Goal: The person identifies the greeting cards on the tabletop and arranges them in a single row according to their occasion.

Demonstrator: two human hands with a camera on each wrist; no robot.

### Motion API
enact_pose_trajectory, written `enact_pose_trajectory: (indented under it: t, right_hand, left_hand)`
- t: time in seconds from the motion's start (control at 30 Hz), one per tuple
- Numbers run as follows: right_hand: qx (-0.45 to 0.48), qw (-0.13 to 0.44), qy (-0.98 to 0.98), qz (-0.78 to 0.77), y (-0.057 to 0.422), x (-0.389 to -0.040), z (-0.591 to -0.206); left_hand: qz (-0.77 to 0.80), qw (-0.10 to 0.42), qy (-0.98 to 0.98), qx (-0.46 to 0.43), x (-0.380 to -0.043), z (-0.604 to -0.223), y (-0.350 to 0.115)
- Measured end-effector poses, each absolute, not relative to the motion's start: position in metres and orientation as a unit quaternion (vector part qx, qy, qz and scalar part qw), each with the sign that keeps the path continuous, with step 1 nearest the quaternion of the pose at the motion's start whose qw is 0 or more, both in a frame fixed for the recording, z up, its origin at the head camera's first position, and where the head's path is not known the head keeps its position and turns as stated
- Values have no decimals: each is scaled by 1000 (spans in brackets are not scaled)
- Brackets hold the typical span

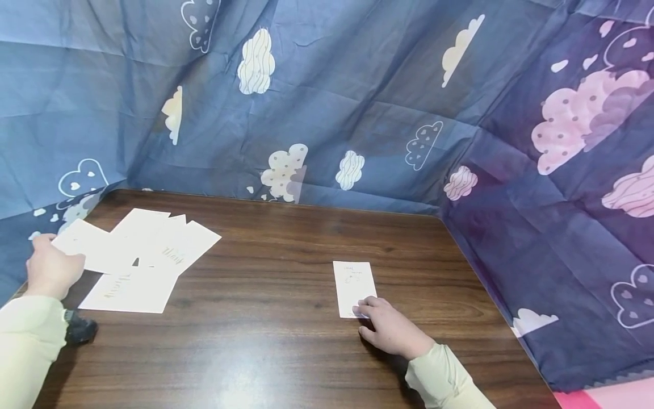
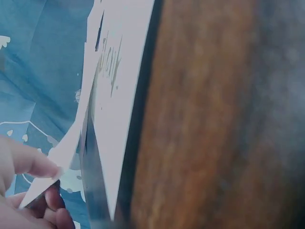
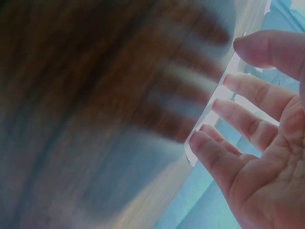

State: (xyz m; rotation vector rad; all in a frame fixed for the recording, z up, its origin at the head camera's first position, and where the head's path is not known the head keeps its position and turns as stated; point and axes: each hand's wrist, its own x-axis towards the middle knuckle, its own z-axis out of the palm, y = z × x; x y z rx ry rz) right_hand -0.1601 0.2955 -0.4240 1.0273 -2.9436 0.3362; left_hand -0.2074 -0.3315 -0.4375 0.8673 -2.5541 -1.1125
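At the left of the table, my left hand (image 1: 53, 270) pinches the corner of a white card (image 1: 84, 244). In the left wrist view, the thumb lies on one face of this card (image 2: 66, 148) and fingers curl behind it, with the corner lifted. Its far part overlaps several spread white cards (image 1: 176, 255), two of them with faint lettering. Farther right, a single white card (image 1: 352, 281) with small handwriting and a drawing lies flat. My right hand (image 1: 393, 329) rests its extended fingertips on that card's lower right corner; the right wrist view shows the fingers spread along its edge.
The dark wood table (image 1: 265, 301) reflects a bright patch of light near its front. Blue cloth (image 1: 317, 102) with cloud prints hangs along the back and both sides. A black object (image 1: 80, 328) sits by the left sleeve cuff.
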Motion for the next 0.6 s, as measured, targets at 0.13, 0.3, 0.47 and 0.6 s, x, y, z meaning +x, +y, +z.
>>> enact_pose_trajectory:
  t: [0.13,0.3,0.47,0.6]
  right_hand:
    - [329,1,-938,109,295,-161,-424]
    - [333,5,-936,109,295,-161,-423]
    - [333,7,-937,108,295,-161,-423]
    - [333,2,-937,103,295,-161,-422]
  left_hand:
    - [-424,147,-835,319,-206,-435,-332]
    - [-440,213,-812,320,-208,-426,-331]
    - [-437,270,-787,342,-213,-412,-324]
    - [-460,288,-770,336,-215,-403,-313]
